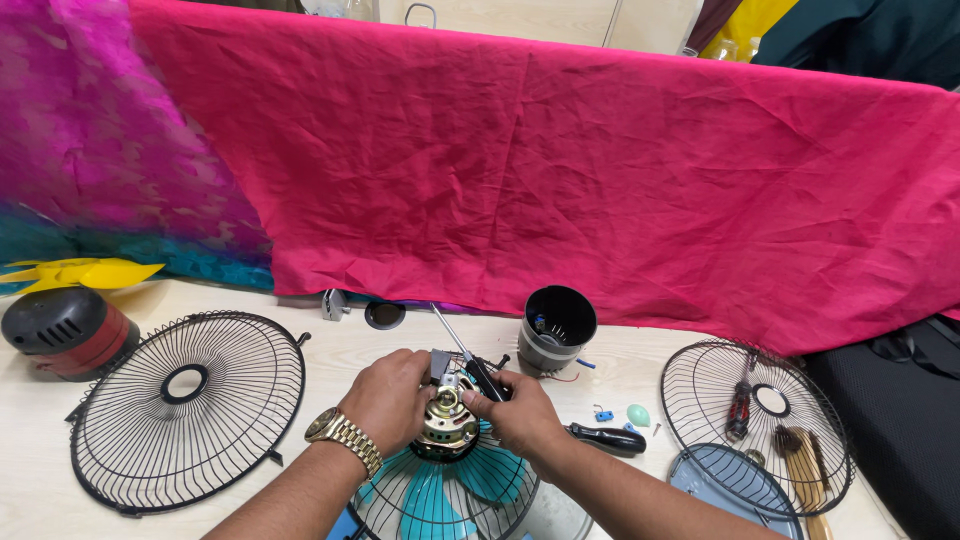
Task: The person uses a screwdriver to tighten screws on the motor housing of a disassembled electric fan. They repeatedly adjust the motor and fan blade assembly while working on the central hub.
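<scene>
My left hand (392, 398), with a gold watch on its wrist, grips the left side of a brass-coloured fan motor (449, 422). The motor rests on a wire guard with teal blades (440, 495) under it. My right hand (520, 412) holds the motor's right side and a screwdriver (452, 338) whose thin shaft slants up to the left. Its dark handle end is in my fingers near the motor's top.
A black wire fan guard (190, 405) lies at left, beside a black and red motor housing (62, 330). A dark cylindrical cover (557, 328) stands behind the motor. At right, a second guard (757, 420) holds tools. A black-handled screwdriver (607, 438) lies near my right wrist. Pink cloth (600, 180) hangs behind.
</scene>
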